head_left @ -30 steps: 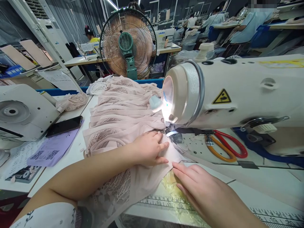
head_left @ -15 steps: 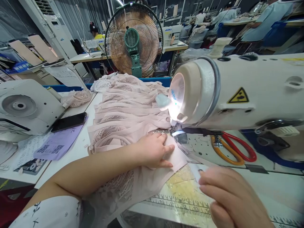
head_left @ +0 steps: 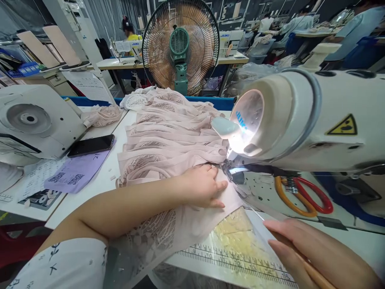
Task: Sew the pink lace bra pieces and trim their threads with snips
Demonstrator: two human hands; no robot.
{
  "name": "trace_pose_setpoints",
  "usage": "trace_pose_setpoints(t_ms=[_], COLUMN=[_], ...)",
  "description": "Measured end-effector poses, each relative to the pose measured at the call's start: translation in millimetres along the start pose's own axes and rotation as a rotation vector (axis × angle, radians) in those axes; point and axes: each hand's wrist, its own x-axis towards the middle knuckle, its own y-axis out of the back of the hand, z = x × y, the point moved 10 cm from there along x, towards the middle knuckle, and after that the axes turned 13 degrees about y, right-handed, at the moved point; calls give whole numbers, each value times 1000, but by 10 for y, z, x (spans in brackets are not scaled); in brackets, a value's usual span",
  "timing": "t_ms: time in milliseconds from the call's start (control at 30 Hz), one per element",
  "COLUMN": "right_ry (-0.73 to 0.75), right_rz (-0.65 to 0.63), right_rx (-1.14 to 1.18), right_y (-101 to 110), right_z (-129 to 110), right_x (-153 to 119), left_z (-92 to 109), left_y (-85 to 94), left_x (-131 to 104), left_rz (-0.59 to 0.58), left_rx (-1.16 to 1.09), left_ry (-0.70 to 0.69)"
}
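Observation:
My left hand (head_left: 204,186) lies flat on a pale pink lace fabric piece (head_left: 192,220), pressing it down just left of the presser foot (head_left: 230,170) of a white sewing machine (head_left: 300,116). My right hand (head_left: 309,251) is at the lower right, off the fabric. It grips a thin pointed tool (head_left: 255,210) with a wooden handle, whose metal tip points toward the fabric's edge near the needle. Behind my left hand lies a stack of the same pink pieces (head_left: 171,132).
Red and orange scissors (head_left: 303,194) lie on the machine bed under its arm. A printed ruler (head_left: 234,261) runs along the table's front. At the left are a black phone (head_left: 92,145), a purple sheet (head_left: 76,172) and another machine (head_left: 33,120). A fan (head_left: 180,44) stands behind.
My right hand left the fabric's edge, drew back to the right and now holds the thin tool. My left hand stays pressed on the fabric. The view has shifted.

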Motion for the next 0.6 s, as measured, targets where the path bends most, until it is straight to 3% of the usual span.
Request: trace_pose_setpoints(t_ms=[267, 600], right_ry=[81, 21], right_rz=[-50, -127], right_rx=[-217, -417], right_y=[-195, -513], right_z=[-31, 87], right_x=[140, 149], left_z=[-11, 6], left_y=[-9, 14], left_x=[18, 2], left_rz=[-40, -26], left_rx=[-18, -25], left_ry=[15, -33])
